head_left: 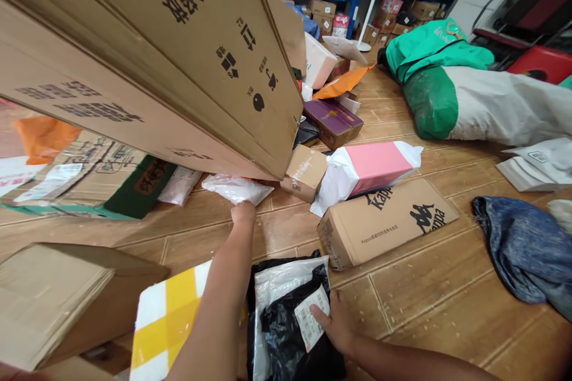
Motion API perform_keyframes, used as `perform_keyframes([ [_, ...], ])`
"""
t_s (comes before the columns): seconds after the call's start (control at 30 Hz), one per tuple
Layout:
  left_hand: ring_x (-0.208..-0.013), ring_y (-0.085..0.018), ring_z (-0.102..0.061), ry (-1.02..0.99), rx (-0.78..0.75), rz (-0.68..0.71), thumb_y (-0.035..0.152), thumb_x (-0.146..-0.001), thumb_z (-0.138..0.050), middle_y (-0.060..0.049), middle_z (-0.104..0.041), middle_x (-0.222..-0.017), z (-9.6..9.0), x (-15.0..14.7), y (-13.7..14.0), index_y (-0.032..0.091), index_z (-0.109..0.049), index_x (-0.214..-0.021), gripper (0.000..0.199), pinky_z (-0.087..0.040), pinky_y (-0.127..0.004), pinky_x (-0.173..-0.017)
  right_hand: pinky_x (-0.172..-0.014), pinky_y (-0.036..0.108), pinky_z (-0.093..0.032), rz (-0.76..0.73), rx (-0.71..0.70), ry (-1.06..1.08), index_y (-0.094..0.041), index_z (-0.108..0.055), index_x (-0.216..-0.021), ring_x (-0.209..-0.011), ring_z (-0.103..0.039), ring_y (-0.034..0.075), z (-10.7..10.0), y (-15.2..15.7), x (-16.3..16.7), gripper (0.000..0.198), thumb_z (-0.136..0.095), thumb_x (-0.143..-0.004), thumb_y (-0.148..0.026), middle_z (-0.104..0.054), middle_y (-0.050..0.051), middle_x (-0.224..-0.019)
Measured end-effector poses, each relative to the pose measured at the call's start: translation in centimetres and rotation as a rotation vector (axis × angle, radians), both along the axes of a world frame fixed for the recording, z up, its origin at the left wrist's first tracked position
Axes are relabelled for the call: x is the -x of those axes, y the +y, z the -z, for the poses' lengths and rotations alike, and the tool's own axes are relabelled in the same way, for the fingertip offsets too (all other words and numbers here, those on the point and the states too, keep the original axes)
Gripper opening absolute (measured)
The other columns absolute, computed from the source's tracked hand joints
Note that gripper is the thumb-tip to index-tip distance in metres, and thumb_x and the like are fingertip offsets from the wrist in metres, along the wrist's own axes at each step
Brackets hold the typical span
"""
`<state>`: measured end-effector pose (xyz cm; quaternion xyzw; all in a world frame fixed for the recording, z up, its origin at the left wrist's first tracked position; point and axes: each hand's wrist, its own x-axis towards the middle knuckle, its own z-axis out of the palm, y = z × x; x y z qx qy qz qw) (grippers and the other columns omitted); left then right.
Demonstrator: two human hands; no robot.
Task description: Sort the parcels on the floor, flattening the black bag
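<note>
Fingers of left hand (243,212) hidden under clear plastic bag (236,188). Large cardboard box (147,53) cut off at top and left edges, covering parcels behind. Print on white label (313,316) too small to read. Blue cloth (527,250) cropped at right edge.

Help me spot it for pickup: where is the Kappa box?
The Kappa box lies on the floor at centre-right, just below the pink parcel.
</note>
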<state>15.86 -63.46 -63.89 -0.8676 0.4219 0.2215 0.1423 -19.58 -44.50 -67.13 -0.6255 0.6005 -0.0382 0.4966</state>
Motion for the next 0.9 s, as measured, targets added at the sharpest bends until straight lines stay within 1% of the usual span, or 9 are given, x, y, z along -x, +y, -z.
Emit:
perform_keyframes([
  [0.17,-0.107,-0.029,-0.063,0.111,-0.005,0.25,0.021,-0.086,-0.058,-0.019,-0.068,-0.112,-3.1,2.8,1.8,0.007,-0.07,-0.102,0.024,-0.047,-0.043,-0.095,-0.1,0.045,-0.041,-0.021,-0.023,0.029,-0.01,-0.054,-0.117,-0.113,-0.053,0.035,-0.4,-0.3,-0.2,0.065,-0.051,-0.082,-0.065,-0.054,0.021,-0.116],
  [0.27,-0.119,-0.033,-0.056,0.122,0.133,0.384,0.027,-0.087,-0.051,-0.023,-0.063,-0.121,-6.0,3.8,4.1,0.007,-0.072,-0.091,0.03,-0.038,-0.045,-0.106,-0.099,0.045,-0.041,-0.011,0.001,0.023,-0.012,-0.055,-0.115,-0.113,-0.053,0.034,0.0,-0.2,-0.2,0.063,-0.051,-0.082,-0.066,-0.055,0.02,-0.114],
  [0.33,-0.128,-0.031,-0.048,0.233,0.327,0.358,0.029,-0.087,-0.043,-0.021,-0.054,-0.134,-8.1,3.4,6.0,0.01,-0.071,-0.081,0.035,-0.033,-0.041,-0.111,-0.099,0.045,-0.041,-0.016,0.013,0.026,-0.011,-0.056,-0.112,-0.112,-0.053,0.034,0.6,0.0,-0.1,0.063,-0.05,-0.082,-0.066,-0.055,0.02,-0.113],
  [0.4,-0.12,-0.029,-0.053,0.551,0.549,0.131,0.035,-0.083,-0.044,-0.017,-0.06,-0.126,-10.0,2.6,8.3,0.014,-0.068,-0.07,0.035,-0.04,-0.04,-0.105,-0.099,0.044,-0.042,-0.022,0.03,0.035,-0.01,-0.056,-0.111,-0.111,-0.054,0.034,1.3,0.1,0.0,0.064,-0.049,-0.083,-0.067,-0.055,0.021,-0.112],
  [0.47,-0.093,-0.025,-0.062,0.965,0.691,-0.258,0.044,-0.075,-0.053,-0.01,-0.068,-0.093,-11.9,2.2,10.9,0.018,-0.064,-0.064,0.031,-0.052,-0.039,-0.088,-0.098,0.043,-0.042,-0.022,0.054,0.047,-0.01,-0.057,-0.11,-0.11,-0.054,0.033,1.9,0.2,0.1,0.064,-0.049,-0.083,-0.068,-0.056,0.02,-0.11],
  [0.57,-0.062,-0.015,-0.051,1.313,0.766,-0.729,0.042,-0.062,-0.071,0.001,-0.054,-0.062,-14.7,2.8,14.9,0.018,-0.061,-0.06,0.026,-0.052,-0.028,-0.062,-0.098,0.043,-0.042,-0.036,0.082,0.049,-0.012,-0.057,-0.11,-0.111,-0.053,0.033,2.4,0.2,0.2,0.063,-0.049,-0.083,-0.068,-0.056,0.018,-0.108],
  [0.67,-0.057,-0.01,-0.045,1.356,0.902,-0.985,0.023,-0.053,-0.076,0.003,-0.051,-0.059,-17.1,4.1,17.9,0.015,-0.06,-0.058,0.018,-0.049,-0.019,-0.052,-0.098,0.045,-0.041,-0.056,0.097,0.037,-0.011,-0.057,-0.11,-0.111,-0.052,0.034,2.2,0.1,0.1,0.064,-0.049,-0.082,-0.069,-0.056,0.018,-0.106],
  [0.77,-0.056,-0.009,-0.047,1.308,1.041,-1.177,0.01,-0.058,-0.065,0.001,-0.053,-0.06,-19.1,4.5,19.5,0.012,-0.059,-0.059,0.007,-0.052,-0.017,-0.052,-0.098,0.046,-0.042,-0.044,0.11,0.045,-0.011,-0.057,-0.105,-0.11,-0.053,0.035,1.7,0.0,-0.3,0.063,-0.051,-0.081,-0.069,-0.056,0.019,-0.106],
  [0.9,-0.048,-0.008,-0.04,1.281,1.195,-1.314,0.002,-0.07,-0.048,0.004,-0.04,-0.051,-21.5,4.0,20.5,0.016,-0.042,-0.052,0.024,-0.06,-0.026,-0.061,-0.099,0.046,-0.042,-0.017,0.158,0.024,-0.011,-0.056,-0.102,-0.112,-0.052,0.035,1.0,-0.4,-0.5,0.06,-0.051,-0.081,-0.068,-0.056,0.019,-0.106],
])
